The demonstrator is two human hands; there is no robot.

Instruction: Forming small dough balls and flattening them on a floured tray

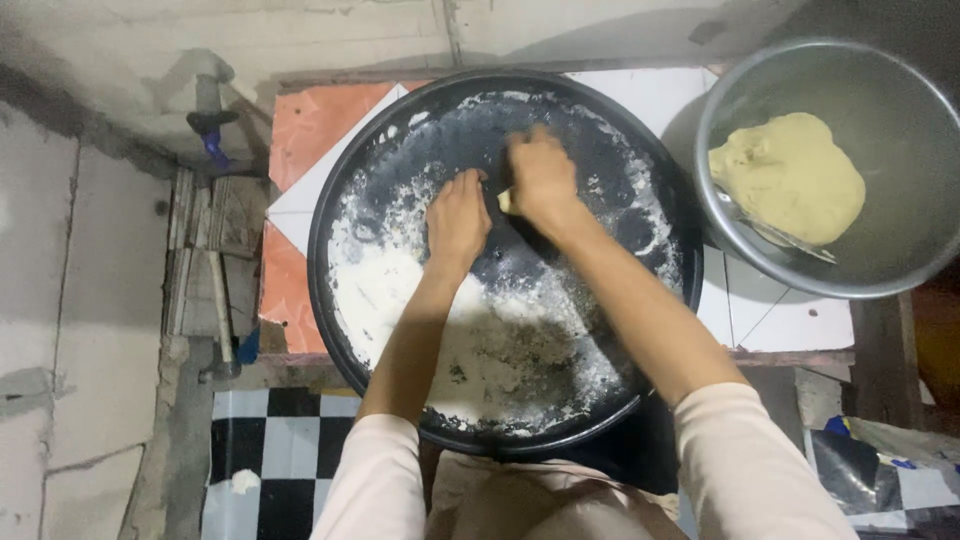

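Pale dough piece (506, 201) pinched between left hand (457, 219) and right hand (541, 178); its axis hidden.

surface: tiled stand (310, 125) | on it: black round tray (330, 300); metal bowl (880, 270)

Both arms out fwd, left hand (457, 215) & right hand (541, 178) curled, close together.

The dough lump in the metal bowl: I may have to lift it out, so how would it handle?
The dough lump looks soft; its slumped, rounded outline suggests it would sag and stretch, not stay stiff. Its surface looks moist and unfloured, so it is probably sticky, not slippery. It sits flattened in the metal bowl, so unlikely to roll.
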